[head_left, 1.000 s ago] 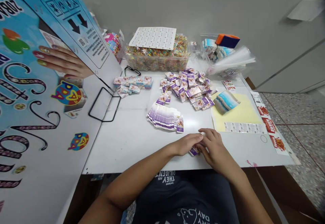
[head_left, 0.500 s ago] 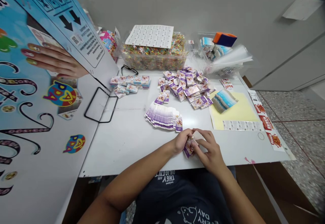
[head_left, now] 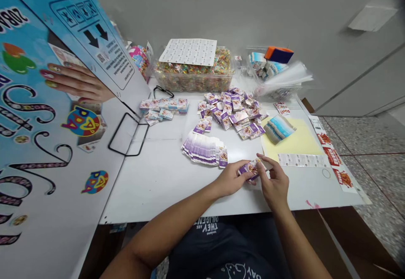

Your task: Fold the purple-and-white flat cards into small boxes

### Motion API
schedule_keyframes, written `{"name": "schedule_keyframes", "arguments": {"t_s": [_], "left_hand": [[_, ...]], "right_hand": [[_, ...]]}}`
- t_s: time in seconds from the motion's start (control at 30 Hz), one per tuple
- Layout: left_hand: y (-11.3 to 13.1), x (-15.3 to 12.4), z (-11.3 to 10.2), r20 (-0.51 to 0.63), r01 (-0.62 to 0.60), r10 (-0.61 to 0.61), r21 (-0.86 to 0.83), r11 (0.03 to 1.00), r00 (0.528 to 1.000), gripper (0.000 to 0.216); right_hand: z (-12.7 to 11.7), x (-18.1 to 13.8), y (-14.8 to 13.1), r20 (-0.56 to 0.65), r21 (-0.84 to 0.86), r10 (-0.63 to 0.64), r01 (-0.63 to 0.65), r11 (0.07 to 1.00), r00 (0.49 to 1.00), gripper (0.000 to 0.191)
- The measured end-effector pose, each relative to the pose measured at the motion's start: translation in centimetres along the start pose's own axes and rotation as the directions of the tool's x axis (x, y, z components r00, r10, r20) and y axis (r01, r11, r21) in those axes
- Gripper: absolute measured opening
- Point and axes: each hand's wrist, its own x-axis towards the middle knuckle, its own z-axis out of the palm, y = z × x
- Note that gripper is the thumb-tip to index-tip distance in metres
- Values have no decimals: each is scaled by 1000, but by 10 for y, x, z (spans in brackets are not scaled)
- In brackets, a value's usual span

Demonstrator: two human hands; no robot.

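Note:
Near the table's front edge, my left hand [head_left: 234,179] grips a small purple and white printed box [head_left: 249,168] between thumb and fingers. From the other side my right hand [head_left: 274,182] holds the box's right end, thumb on its face and index finger at its top edge. Just beyond my left hand lies a fanned row of flat purple and white cartons [head_left: 202,149]. Behind that row is a loose heap of filled-out purple boxes [head_left: 232,108].
Left of the heap sit light-blue boxes [head_left: 164,106], with black glasses [head_left: 163,91] behind. A clear tub of colourful pieces [head_left: 193,80] carries a sticker sheet [head_left: 190,52]. On the right are a yellow sheet [head_left: 303,133], a blue stack [head_left: 278,128] and another clear tub [head_left: 275,89]. A tall printed panel [head_left: 72,114] borders the left.
Both hands have moved slightly right with the box, which has turned from nearly upright to more sideways. My right fingers have shifted to its right end. The view has tilted a little.

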Motion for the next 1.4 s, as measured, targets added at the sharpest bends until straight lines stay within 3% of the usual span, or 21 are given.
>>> {"name": "schedule_keyframes", "arguments": {"t_s": [0.07,0.23,0.43,0.57,0.63,0.7,0.8,0.9,1.0,1.07,1.2,1.3,1.4], "left_hand": [[-2,-1,1,-19,-9,9,35,999,1000,48],[-1,-1,2,-54,-35,33,-21,999,998,56],[8,-4,2,-89,-78,81,39,996,993,49],[11,-6,1,-56,-91,98,117,989,994,49],[11,-7,2,-64,-91,99,125,988,993,48],[11,-7,4,-72,-96,105,124,988,992,45],[11,-8,5,-49,-134,142,138,981,989,41],[12,-9,4,-28,-182,191,193,964,981,39],[14,-11,2,-23,-215,228,262,941,973,40],[15,-12,1,-26,-218,236,294,931,971,39],[15,-12,1,-39,-211,234,307,928,971,37],[15,-11,1,-48,-215,239,293,932,970,35],[14,-11,1,-54,-208,232,282,937,971,36]], "right_hand": [[-1,-1,2,20,-5,5,-4,1000,1000,34],[-2,-3,11,150,42,-207,203,978,967,24],[6,-12,10,149,82,-178,168,982,973,64],[4,-10,6,225,96,-228,212,973,947,49],[3,-7,4,213,140,-153,125,982,965,39],[2,-4,1,139,213,43,-72,974,989,35],[2,2,-3,102,423,331,-342,839,938,35],[2,8,-9,256,596,426,-489,637,868,40],[4,9,-12,336,638,437,-543,547,834,35],[6,4,-10,297,632,432,-514,579,852,31],[8,-9,-5,133,473,356,-375,797,925,36],[7,-15,-3,125,259,170,-197,946,978,38],[5,-16,-4,120,74,-121,113,991,985,38]]}}
